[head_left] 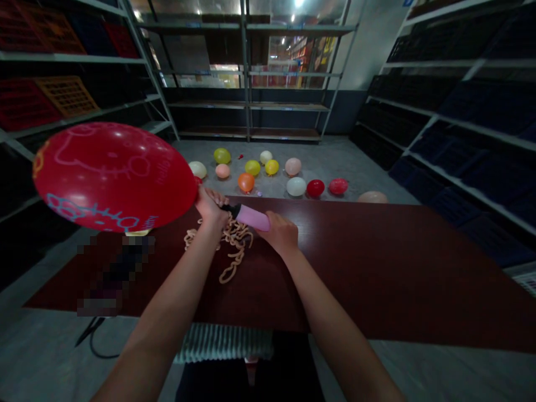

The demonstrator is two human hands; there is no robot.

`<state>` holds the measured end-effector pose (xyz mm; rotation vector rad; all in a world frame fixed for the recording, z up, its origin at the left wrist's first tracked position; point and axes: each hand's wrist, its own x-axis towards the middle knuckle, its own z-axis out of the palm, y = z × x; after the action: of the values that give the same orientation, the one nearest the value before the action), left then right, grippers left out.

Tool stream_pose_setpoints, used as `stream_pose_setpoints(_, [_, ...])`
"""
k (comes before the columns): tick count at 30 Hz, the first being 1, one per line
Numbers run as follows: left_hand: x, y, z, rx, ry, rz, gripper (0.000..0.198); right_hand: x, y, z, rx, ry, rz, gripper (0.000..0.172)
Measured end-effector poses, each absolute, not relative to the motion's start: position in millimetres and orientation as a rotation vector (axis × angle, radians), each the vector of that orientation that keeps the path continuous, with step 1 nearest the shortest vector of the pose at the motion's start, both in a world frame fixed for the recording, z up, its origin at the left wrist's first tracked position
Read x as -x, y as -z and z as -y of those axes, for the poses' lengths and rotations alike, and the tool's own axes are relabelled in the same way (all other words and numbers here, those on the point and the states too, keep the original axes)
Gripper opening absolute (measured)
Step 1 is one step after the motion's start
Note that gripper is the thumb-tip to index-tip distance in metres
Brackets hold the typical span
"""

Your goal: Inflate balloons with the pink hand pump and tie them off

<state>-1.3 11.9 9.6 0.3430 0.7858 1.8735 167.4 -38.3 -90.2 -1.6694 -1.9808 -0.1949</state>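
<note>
A large inflated red balloon (115,176) with printed outlines hangs at the left above the table. My left hand (210,205) is closed at the balloon's neck, where it meets the black end of a pink hand pump (252,218). The far end of the pump's pink barrel is in my right hand (282,231), whose fingers are wrapped round it. Beneath the pump, a tangled beige string (232,268) lies on the table. The nozzle inside my left hand is hidden.
The dark red table (377,268) spans the front. Beyond it, several balloons, one of them orange (246,182), lie on the floor. Shelves with crates (67,95) stand left and right, and a metal rack (247,106) stands behind. A blurred dark object (121,273) lies at the table's left.
</note>
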Motion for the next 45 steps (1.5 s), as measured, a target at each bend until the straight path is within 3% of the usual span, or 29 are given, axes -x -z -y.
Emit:
stream_pose_setpoints(9, [71.9,-1.5,-11.2,-0.190,-1.827,-0.623,0.056,-188.8,57.9,66.3,1.713,0.204,2.254,0.043])
stream_pose_setpoints(18, [56.6,-6.7,3.0,-0.126,-1.775,-0.468,0.058,-259.5,20.7,97.2,1.767,0.378,2.303,0.041])
stream_pose_setpoints(27, [51.8,-5.2,4.5,-0.168,-1.826,-0.436,0.062,-245.8,48.0,95.2,1.723,0.381,2.324,0.043])
stream_pose_setpoints(37, [38.9,-4.2,12.0,-0.199,-1.751,-0.434,0.063,-149.0,24.4,77.4,1.823,0.171,2.401,0.046])
stream_pose_setpoints(45, [30.4,-7.0,16.9,-0.224,-1.707,-0.544,0.061,-159.2,38.2,84.0,1.831,0.218,2.342,0.054])
